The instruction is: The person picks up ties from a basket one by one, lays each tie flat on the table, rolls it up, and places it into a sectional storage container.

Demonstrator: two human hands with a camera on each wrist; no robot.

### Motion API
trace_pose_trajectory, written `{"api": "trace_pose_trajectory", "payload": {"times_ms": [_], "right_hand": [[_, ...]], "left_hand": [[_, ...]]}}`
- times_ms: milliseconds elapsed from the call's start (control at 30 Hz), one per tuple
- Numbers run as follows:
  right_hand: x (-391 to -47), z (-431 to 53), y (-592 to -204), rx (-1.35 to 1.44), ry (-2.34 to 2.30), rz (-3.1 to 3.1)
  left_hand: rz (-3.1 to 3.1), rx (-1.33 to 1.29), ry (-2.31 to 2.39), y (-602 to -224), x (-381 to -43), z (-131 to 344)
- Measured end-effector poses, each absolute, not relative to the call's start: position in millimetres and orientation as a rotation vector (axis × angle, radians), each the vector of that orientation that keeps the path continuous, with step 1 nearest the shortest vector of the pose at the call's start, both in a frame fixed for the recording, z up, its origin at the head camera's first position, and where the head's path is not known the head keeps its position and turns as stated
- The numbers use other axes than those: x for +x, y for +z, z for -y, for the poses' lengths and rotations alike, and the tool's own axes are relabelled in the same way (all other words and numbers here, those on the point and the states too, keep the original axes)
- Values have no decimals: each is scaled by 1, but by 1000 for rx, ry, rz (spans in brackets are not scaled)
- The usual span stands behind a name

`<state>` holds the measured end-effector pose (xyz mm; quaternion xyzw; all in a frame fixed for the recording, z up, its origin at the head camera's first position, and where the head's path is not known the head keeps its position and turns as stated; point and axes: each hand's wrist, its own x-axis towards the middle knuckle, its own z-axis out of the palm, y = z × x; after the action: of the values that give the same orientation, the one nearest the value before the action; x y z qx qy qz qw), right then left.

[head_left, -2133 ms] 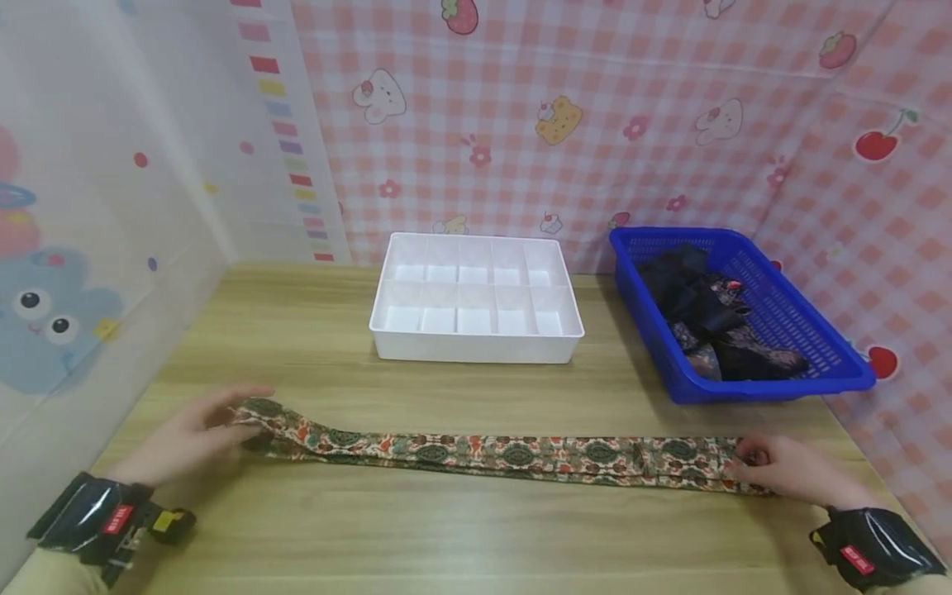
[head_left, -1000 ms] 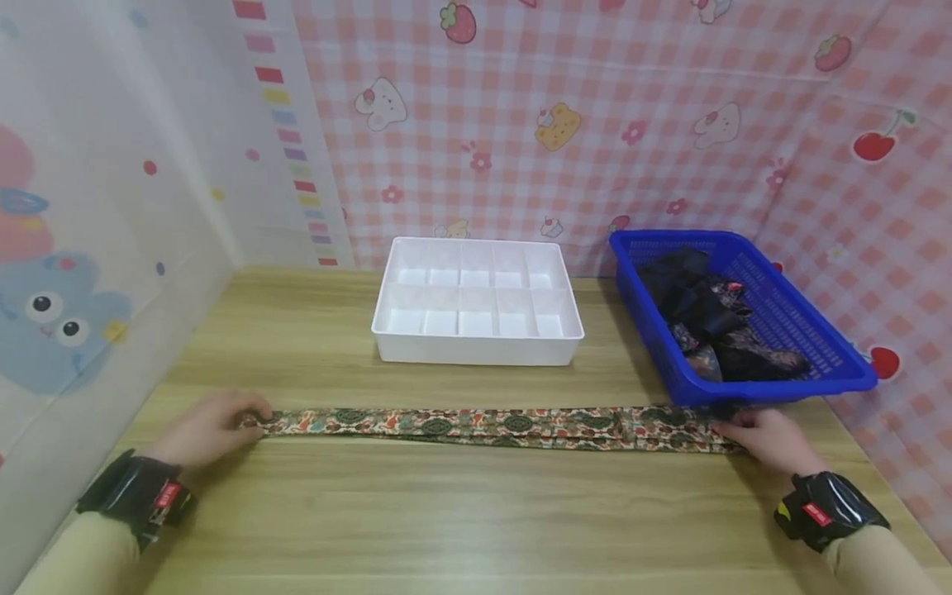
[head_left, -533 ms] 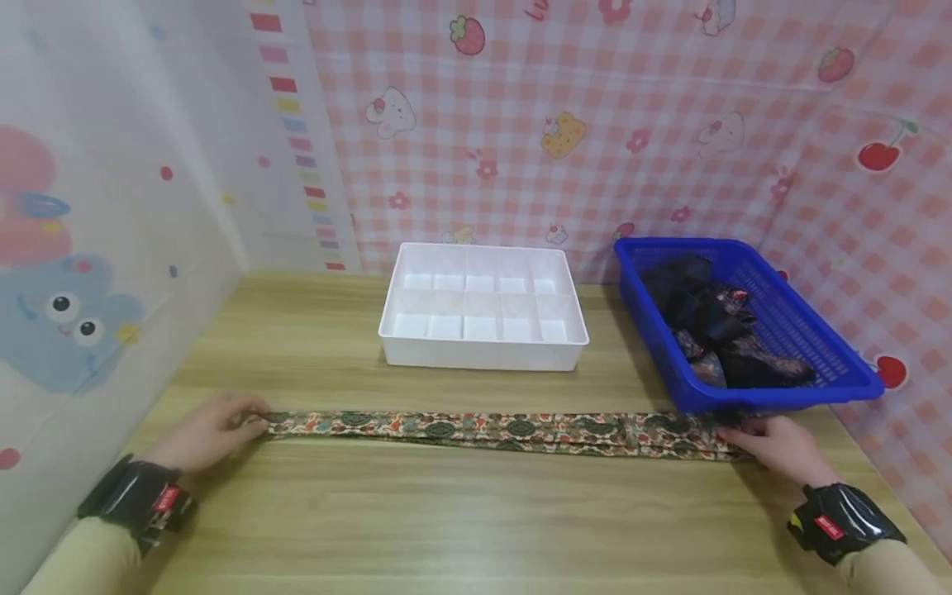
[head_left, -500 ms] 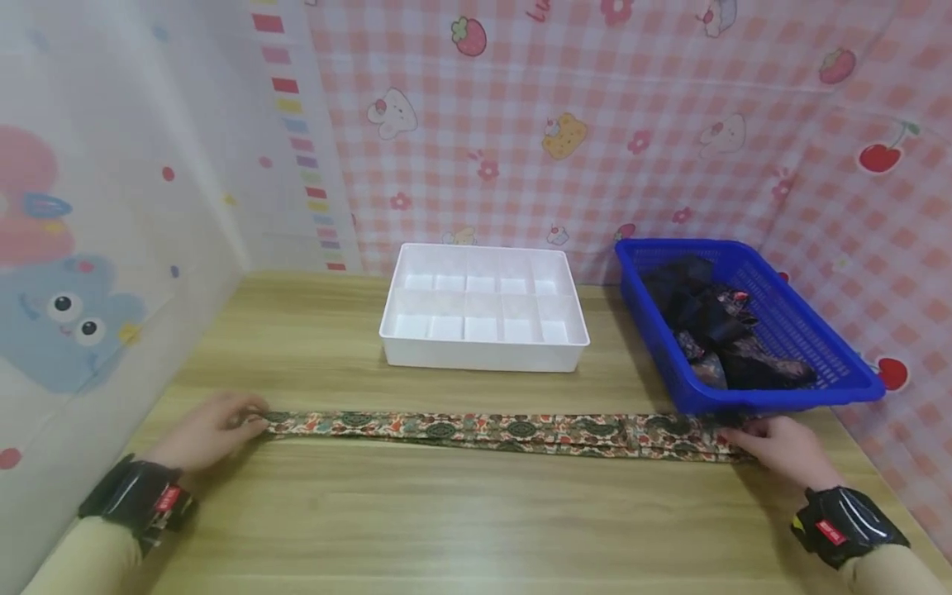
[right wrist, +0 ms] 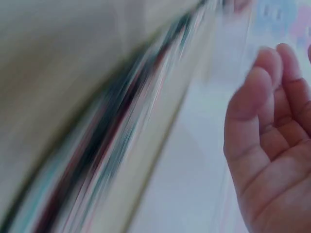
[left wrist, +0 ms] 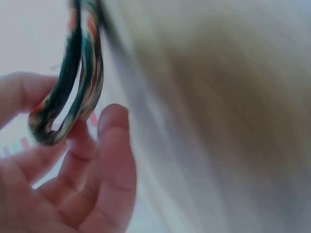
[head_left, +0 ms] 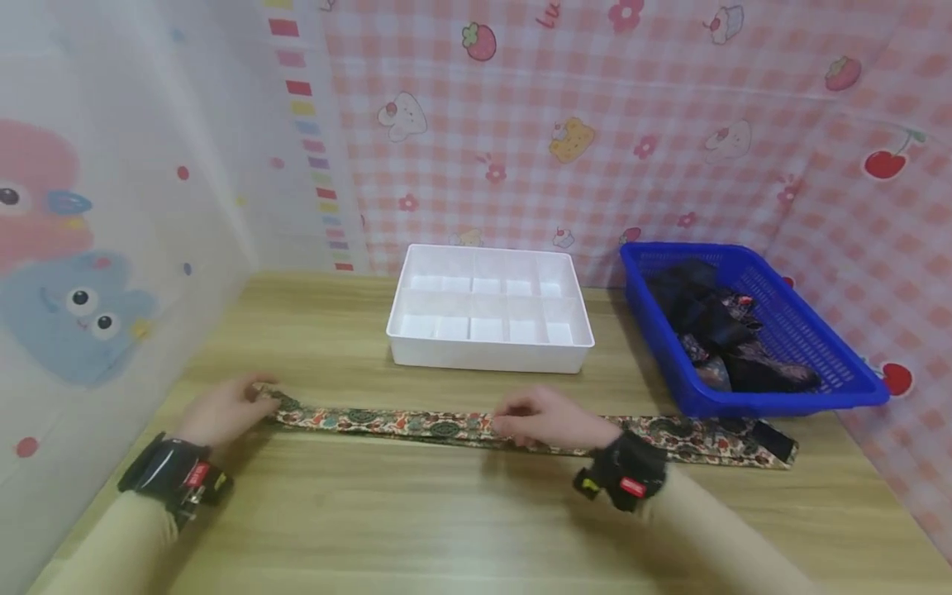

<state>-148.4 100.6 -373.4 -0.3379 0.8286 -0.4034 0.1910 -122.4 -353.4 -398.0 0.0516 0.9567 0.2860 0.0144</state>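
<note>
A patterned strip (head_left: pixel 416 423) lies across the desk (head_left: pixel 416 521), lower middle of the head view. At lower left, the left hand (head_left: pixel 223 413) curls round its end; the right hand (head_left: pixel 550 420), loosely bent and holding nothing, is over its middle.

A long, flat, multicoloured patterned cloth strip (head_left: pixel 416 424) stretches left to right across a pale wood-grain table (head_left: pixel 372 521). Behind it stands a white rectangular plastic divided box (head_left: pixel 487 353); right of that, a blue rectangular plastic basket (head_left: pixel 744 402) holds a dark, jumbled heap (head_left: pixel 710 322). A pink-and-white checked cloth (head_left: pixel 461 190) hangs behind both.
</note>
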Motion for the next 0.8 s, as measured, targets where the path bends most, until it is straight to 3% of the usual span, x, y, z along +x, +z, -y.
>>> {"api": "trace_pose_trajectory", "payload": {"times_ms": [167, 300, 533, 800], "right_hand": [[-169, 17, -382, -906, -1258, -2034], [-179, 80, -396, -732, -1426, -1892], [-189, 115, -407, -459, -1558, -1805], [-196, 114, -407, -499, -1468, -1927]], "left_hand": [[-3063, 199, 1018, -386, -126, 339], [-3107, 302, 1084, -383, -124, 322], [-3102, 509, 1088, -389, -123, 290], [-3065, 552, 770, -395, -129, 293]]}}
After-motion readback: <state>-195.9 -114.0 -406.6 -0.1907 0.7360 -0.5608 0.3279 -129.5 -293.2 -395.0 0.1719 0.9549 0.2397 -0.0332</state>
